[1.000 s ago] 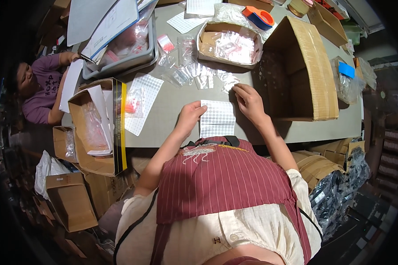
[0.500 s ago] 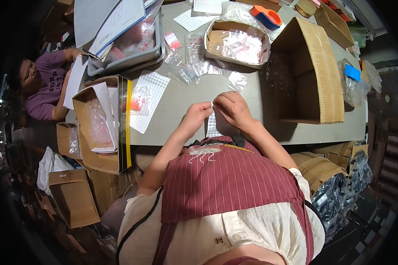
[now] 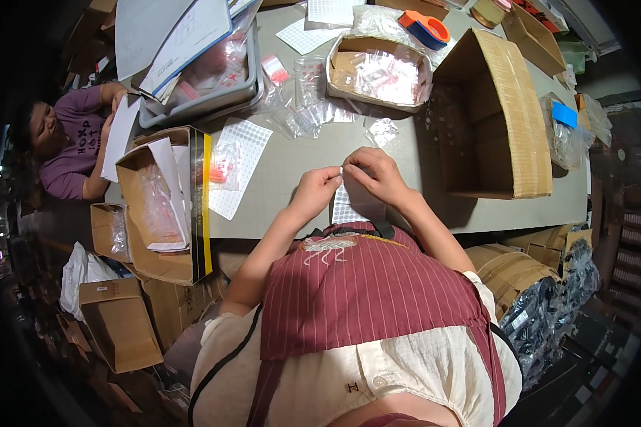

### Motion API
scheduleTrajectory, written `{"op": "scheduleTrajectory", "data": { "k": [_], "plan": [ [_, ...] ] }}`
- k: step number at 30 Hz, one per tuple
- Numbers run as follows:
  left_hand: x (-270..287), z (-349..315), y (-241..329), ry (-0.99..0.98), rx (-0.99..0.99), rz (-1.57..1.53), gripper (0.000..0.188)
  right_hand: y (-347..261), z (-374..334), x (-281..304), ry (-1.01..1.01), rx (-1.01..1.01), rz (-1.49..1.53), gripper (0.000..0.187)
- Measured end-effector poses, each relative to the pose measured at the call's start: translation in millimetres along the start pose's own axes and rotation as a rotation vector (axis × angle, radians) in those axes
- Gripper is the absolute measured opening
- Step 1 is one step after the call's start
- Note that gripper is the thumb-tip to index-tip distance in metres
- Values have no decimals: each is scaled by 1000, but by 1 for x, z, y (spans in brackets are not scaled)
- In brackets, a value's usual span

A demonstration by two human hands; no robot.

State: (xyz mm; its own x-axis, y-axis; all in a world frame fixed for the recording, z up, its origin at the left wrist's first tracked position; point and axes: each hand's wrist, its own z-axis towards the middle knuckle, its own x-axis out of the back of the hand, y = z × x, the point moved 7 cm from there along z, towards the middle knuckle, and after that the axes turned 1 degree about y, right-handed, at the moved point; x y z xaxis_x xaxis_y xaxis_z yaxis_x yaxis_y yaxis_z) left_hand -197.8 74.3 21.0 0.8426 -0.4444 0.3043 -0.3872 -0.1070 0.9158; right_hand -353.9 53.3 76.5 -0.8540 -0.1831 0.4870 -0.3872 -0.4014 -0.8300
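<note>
My left hand (image 3: 316, 191) and my right hand (image 3: 377, 176) meet above the near part of the table, fingertips pinched close together. Between them is a small pale thing, too little of it showing to name. Below the fingers, a sheet of round grey stickers (image 3: 345, 211) lies at the table's front edge, partly covered by my right hand and its shadow. Just beyond my hands rests a small clear plastic bag (image 3: 382, 131). More clear zip bags (image 3: 299, 114) lie in a loose pile farther left.
An open cardboard box (image 3: 514, 121) stands on its side at the right. A low carton of small bags (image 3: 340, 88) sits at the back, beside orange and blue tape rolls (image 3: 426, 30). Left are a grey bin (image 3: 253, 89), a sticker sheet (image 3: 243, 160) and a co-worker (image 3: 75, 146) holding paper.
My right hand's fingers have shifted slightly, while both hands stay together at the same spot. The co-worker's hand and paper have moved a little.
</note>
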Motion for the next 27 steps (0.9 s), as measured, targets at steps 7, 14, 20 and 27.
{"op": "scheduleTrajectory", "data": {
  "k": [7,14,20,27],
  "plan": [
    [-6,1,-16,-19,1,-305,21,-8,-1,-1,37,66,-49,12],
    [-4,-2,-12,43,-49,-318,21,-1,0,-6,5,-48,62,14],
    [-7,-6,-9,70,-33,-383,20,-13,-1,-4,28,93,-90,12],
    [-7,-5,-14,-18,42,-202,25,41,-16,-17,32,-349,412,16]
  ]
}}
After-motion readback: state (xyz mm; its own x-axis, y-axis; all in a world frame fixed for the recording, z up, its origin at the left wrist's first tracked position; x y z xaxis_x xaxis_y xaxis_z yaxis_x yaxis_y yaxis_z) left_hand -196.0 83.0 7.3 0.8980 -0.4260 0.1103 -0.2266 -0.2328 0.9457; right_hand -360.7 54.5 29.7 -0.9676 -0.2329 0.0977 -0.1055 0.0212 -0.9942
